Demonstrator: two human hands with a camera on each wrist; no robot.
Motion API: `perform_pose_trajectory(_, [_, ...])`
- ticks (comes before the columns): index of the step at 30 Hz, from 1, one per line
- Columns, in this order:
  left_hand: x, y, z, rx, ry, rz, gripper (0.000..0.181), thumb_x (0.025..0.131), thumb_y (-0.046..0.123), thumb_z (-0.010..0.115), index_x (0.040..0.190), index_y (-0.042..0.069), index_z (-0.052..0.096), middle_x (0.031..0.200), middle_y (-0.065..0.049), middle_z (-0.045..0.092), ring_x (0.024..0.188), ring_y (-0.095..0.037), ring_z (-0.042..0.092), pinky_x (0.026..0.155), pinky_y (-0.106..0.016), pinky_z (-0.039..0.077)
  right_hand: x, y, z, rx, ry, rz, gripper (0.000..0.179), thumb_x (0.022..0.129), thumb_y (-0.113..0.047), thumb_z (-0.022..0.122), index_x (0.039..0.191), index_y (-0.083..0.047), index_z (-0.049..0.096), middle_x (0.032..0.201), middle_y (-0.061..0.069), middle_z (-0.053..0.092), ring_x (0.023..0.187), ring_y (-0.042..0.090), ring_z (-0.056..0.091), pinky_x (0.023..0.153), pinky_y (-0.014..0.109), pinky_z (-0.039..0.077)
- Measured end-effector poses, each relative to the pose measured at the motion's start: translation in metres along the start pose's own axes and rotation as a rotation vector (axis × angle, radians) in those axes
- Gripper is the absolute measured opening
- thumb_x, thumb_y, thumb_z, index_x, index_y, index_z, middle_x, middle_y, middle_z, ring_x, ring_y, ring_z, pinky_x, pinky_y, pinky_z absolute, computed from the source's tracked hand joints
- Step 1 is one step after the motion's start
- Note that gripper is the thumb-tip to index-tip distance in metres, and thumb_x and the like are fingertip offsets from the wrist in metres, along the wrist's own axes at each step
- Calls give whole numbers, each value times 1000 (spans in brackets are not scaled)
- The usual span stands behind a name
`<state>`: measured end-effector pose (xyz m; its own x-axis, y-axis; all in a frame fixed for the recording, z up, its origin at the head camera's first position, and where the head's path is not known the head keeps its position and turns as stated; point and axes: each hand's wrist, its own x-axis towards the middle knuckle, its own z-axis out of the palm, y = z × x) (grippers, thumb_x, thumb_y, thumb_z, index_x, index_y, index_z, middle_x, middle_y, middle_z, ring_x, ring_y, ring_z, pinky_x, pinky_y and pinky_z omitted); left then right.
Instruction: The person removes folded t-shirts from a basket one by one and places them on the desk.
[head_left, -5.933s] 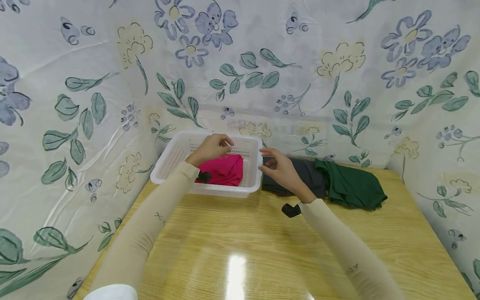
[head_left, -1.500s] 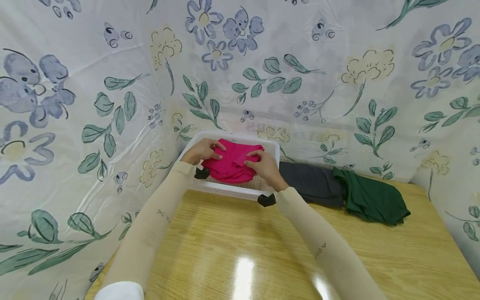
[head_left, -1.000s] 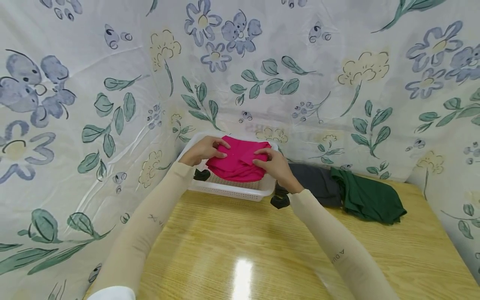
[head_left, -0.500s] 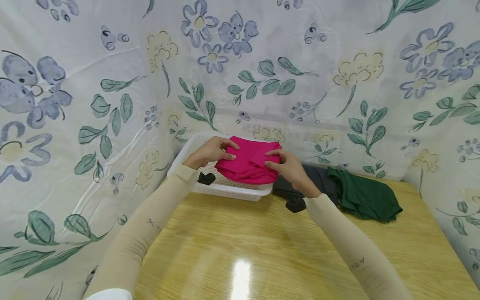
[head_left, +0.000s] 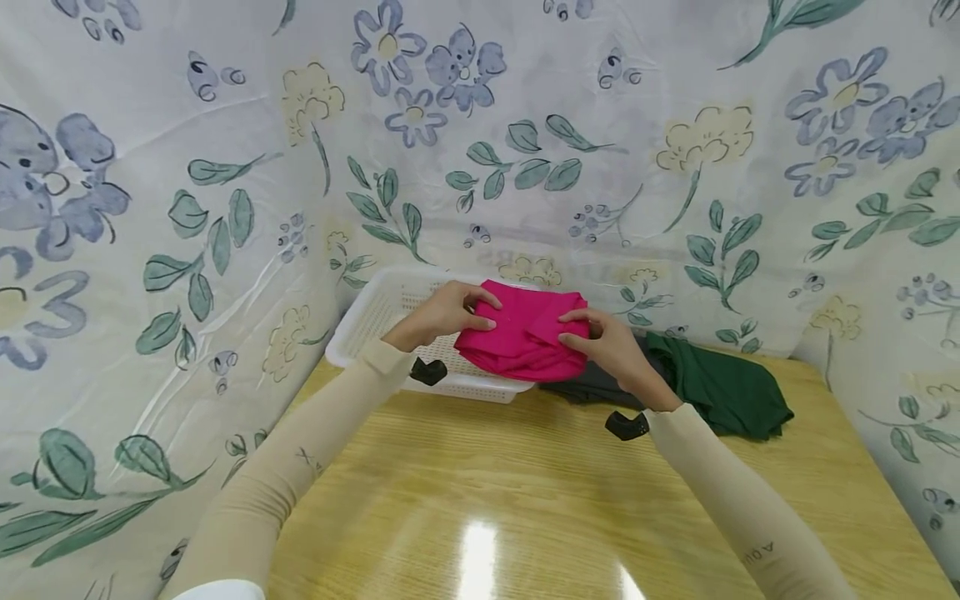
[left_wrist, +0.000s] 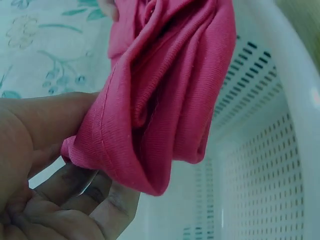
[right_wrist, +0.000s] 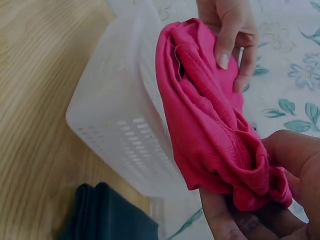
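A folded bright pink garment (head_left: 521, 333) is held in the air by both hands, over the right end of a white perforated plastic basket (head_left: 360, 329). My left hand (head_left: 442, 312) pinches its left side, thumb on top and fingers beneath, as the left wrist view shows on the pink cloth (left_wrist: 150, 100). At its right side my right hand (head_left: 611, 350) grips the other end, and in the right wrist view the thumb and curled fingers enclose the folded edge of the cloth (right_wrist: 210, 115). What kind of garment it is cannot be told.
Right of the basket lies a dark grey folded cloth (head_left: 577, 387), partly hidden by the pink one and my right hand. A dark green folded cloth (head_left: 723, 387) lies beside it. The wooden table (head_left: 450, 467) ends at floral-covered walls (head_left: 525, 125) behind and at both sides.
Both hands reached into the basket, took hold of the pink garment and lifted it. Since then they have carried it to the right, partly over the grey cloth.
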<state>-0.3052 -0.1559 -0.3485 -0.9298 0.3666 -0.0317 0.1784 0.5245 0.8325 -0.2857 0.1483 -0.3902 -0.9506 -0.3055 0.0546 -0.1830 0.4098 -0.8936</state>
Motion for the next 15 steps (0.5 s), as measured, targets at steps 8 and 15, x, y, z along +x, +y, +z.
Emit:
perform_pose_trajectory(8, [6,7,27,35,-25,58,27,92,10,79,119,11,75,99,-8,64,85,-22,52,70,-29,45,-19,15,-21,-63,18,15,36,97,-32,74,131,-21,68,80,5,56,70,20,45,59,30,37])
perform_pose_trajectory(15, [9,10,49,19,-57,67,26,92,11,79,118,12,75,105,-7,65,86,-22,55,70,-29,48,-36,27,-35,-41,11,46,39,97,-32,75,132,-19,67,79,5,55,71,19,47,60,32,40])
